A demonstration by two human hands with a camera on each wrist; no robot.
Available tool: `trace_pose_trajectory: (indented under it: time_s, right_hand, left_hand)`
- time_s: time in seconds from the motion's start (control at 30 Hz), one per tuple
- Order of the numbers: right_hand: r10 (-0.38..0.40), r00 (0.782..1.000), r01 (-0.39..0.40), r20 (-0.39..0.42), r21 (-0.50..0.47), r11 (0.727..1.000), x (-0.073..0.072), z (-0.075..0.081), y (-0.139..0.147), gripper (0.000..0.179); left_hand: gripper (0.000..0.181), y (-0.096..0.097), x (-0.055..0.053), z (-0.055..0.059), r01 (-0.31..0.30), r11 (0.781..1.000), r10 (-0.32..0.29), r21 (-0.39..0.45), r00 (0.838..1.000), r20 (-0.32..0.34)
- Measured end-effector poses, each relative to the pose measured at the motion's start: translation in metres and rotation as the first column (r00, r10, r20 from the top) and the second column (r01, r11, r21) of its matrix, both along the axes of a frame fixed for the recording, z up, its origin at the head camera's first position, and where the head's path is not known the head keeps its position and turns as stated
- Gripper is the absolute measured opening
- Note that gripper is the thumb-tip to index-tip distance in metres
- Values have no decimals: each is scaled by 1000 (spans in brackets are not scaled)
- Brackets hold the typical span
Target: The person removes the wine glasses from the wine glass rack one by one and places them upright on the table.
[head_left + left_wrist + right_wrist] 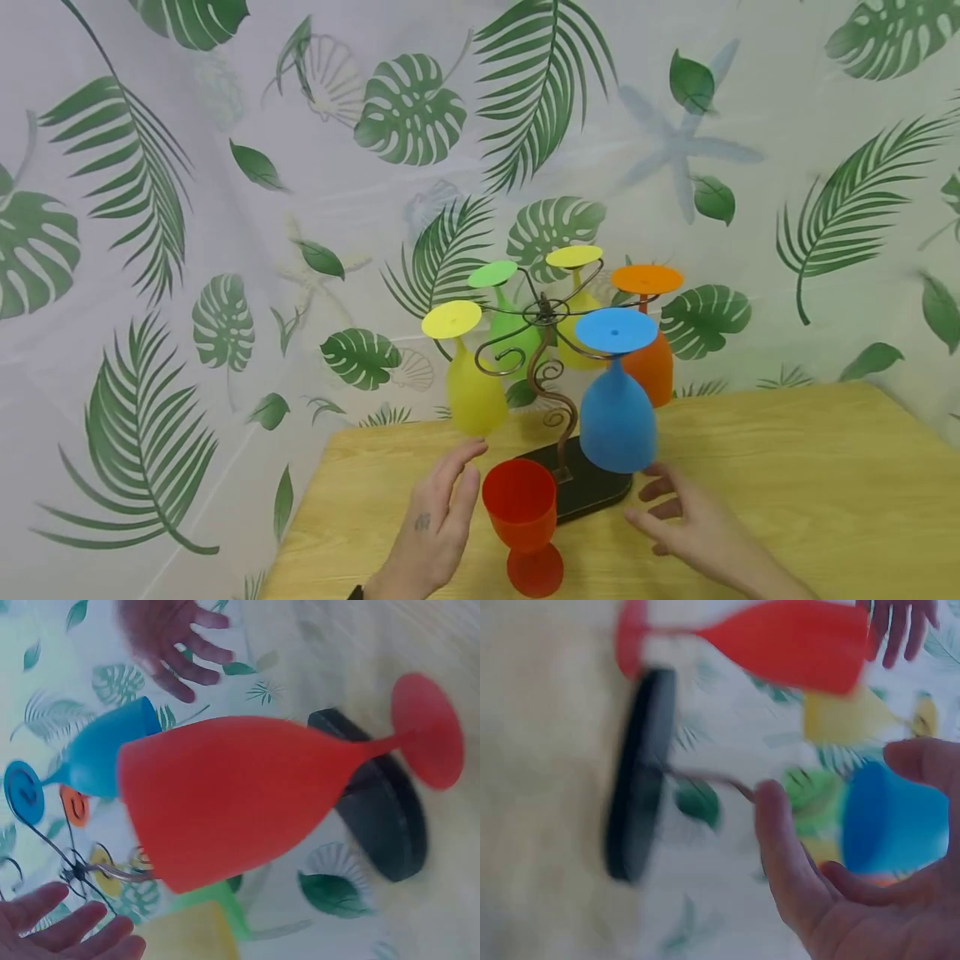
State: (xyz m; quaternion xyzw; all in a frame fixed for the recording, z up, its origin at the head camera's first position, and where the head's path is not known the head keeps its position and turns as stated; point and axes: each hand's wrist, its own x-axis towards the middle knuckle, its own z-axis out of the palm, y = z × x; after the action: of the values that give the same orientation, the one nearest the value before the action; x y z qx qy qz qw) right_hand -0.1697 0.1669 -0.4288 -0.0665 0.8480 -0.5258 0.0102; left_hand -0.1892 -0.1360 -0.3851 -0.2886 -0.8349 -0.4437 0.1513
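A red goblet (523,508) stands upright on the table, in front of a wine glass rack's black base (600,487). My left hand (435,521) is just left of the red goblet, fingers extended and apart from it. Under the blue goblet (618,417), my right hand (686,521) has its fingers spread and loosely bent, holding nothing. That blue goblet hangs upside down from the rack's curled metal arms, and in the right wrist view it appears beyond my right hand (870,892). In the left wrist view the red goblet (240,799) fills the middle, beyond my left fingers (82,930).
Also hanging upside down on the rack (546,312) are a near yellow goblet (476,400), a green goblet (513,337), a far yellow goblet (573,346) and an orange goblet (652,371). The wooden table (795,467) meets a leaf-patterned wall covering (247,208) behind.
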Motion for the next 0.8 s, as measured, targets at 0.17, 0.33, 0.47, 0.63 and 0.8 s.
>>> trace_pose_trajectory:
  time_s: [0.17, 0.33, 0.47, 0.63, 0.8]
  right_hand:
    - [-114, 939, 143, -324, 67, 988, -4, 32, 12, 63]
    - [-113, 808, 126, -578, -19, 992, -25, 46, -2, 66]
    - [-128, 802, 129, -584, -39, 991, -32, 48, -10, 73]
    - [-125, 807, 136, -578, -24, 990, -30, 47, -8, 74]
    - [-133, 783, 154, -607, -17, 988, -23, 45, 2, 66]
  left_hand:
    - [37, 12, -6, 36, 128, 978, -128, -167, 992, 8]
    - [39, 33, -20, 51, 195, 957, -185, -217, 981, 64]
    - [45, 51, -26, 49, 248, 944, -235, -219, 968, 83]
    - [51, 69, -28, 44, 299, 936, -277, -183, 951, 140]
    - [49, 87, -29, 41, 318, 937, -296, -142, 942, 156]
